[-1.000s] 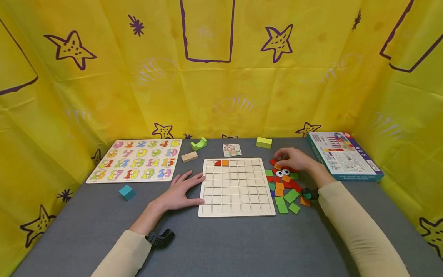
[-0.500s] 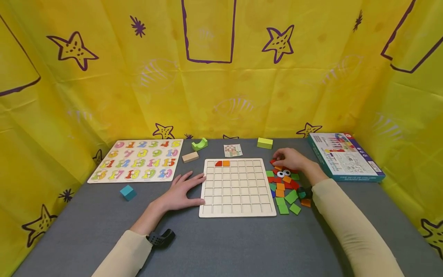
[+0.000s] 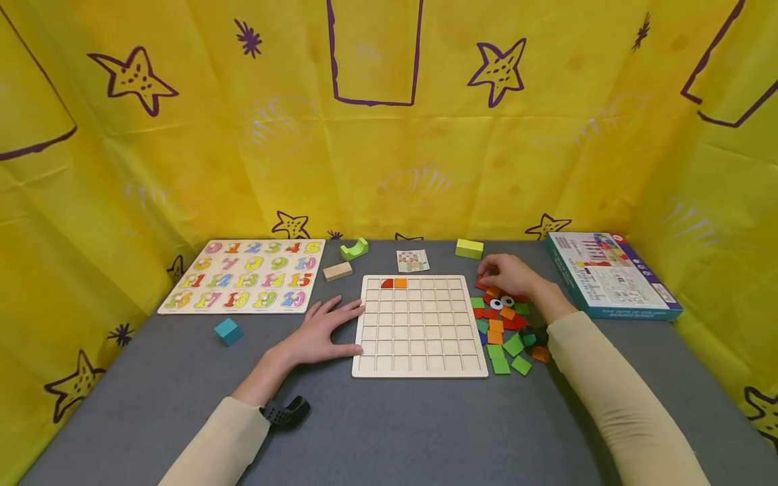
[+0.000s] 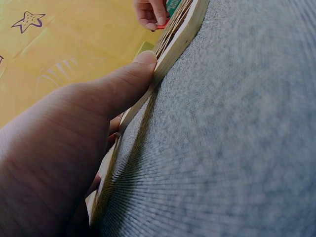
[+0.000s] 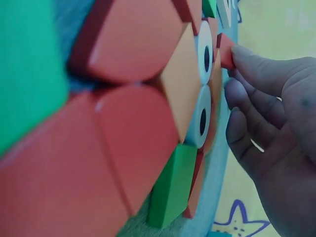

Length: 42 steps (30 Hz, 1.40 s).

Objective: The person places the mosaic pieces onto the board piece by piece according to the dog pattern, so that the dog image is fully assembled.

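A wooden grid board (image 3: 419, 343) lies in front of the person, with one red piece (image 3: 387, 284) and one orange square (image 3: 400, 283) in its top row. Fingers spread, the left hand (image 3: 319, 336) rests against the board's left edge, thumb low and fingertips higher. In the left wrist view its thumb (image 4: 131, 81) touches the board's rim. The right hand (image 3: 512, 278) pinches a red tile (image 5: 226, 51) between thumb and fingers, at the far end of a pile of coloured tiles (image 3: 513, 345). Two round eye pieces (image 5: 201, 117) lie in that pile.
A number puzzle board (image 3: 243, 277) lies at the back left, a blue cube (image 3: 228, 331) before it. Behind the grid board are a green arch block (image 3: 355, 250), a plain wood block (image 3: 338, 271), a picture card (image 3: 412, 260) and a yellow-green block (image 3: 469, 248). A game box (image 3: 614, 273) lies right.
The right hand has shifted slightly at the far end of the pile, and a red tile now shows at its fingertips. The left hand stays at the board's edge.
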Available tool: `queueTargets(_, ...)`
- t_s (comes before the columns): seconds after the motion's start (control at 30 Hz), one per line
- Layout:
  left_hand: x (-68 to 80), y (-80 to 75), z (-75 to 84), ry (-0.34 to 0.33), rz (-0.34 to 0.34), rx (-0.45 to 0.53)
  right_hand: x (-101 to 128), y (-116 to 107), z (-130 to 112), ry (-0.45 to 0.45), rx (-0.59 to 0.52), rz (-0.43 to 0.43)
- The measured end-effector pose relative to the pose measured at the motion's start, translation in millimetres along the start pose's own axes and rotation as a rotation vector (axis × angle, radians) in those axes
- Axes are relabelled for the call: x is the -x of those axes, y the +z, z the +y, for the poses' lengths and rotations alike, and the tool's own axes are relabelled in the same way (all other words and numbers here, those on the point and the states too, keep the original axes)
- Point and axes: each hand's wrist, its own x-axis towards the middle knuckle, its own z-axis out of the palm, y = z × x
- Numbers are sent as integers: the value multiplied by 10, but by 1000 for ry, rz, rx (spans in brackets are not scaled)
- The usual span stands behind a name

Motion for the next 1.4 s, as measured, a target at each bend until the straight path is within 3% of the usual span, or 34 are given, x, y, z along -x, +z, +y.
queueTargets(0.43,-10,-5,4,21,20,0,-109,0,-258,-58,-72,34)
queueTargets(0.93,1,-10,10,7,1,8,-410,337,-801,-139,-172,-11)
queueTargets(1.4,-7,-6,-4,13,-1,1,-617,559,-922,-150,-140,-32)
